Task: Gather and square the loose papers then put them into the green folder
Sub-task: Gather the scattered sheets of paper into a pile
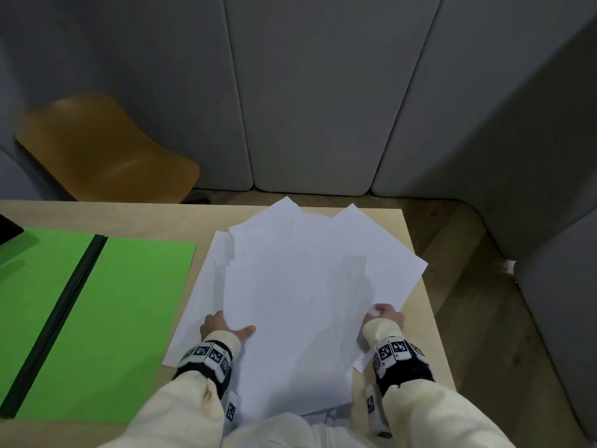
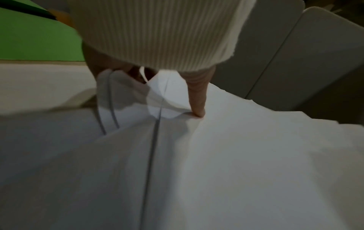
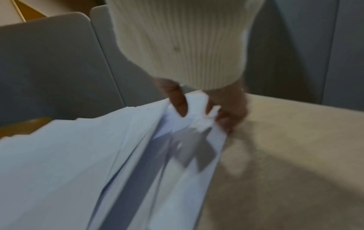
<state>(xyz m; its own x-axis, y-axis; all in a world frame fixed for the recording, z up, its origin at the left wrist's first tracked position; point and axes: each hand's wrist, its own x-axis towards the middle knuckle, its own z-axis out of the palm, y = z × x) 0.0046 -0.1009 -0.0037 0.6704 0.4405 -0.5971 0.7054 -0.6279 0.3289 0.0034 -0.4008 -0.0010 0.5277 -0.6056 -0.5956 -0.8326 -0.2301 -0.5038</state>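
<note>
On counter (image 1: 381,218), both grips pinch fanned papers (image 1: 290,286): left hand (image 1: 223,328), right hand (image 1: 386,313). Risk: outer sheets slip off the right edge; folder (image 1: 129,302) unused.

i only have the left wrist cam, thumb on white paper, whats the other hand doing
Observer: The right hand pinches the right edge of the papers, thumb on top, fingers beneath.
Operator: are they squared yet
Observer: No. In the head view the sheets fan out at different angles, corners sticking out at the far side.
Operator: wheres the folder
Observer: The green folder lies open and flat on the table, left of the papers, its dark spine running down the middle.
</note>
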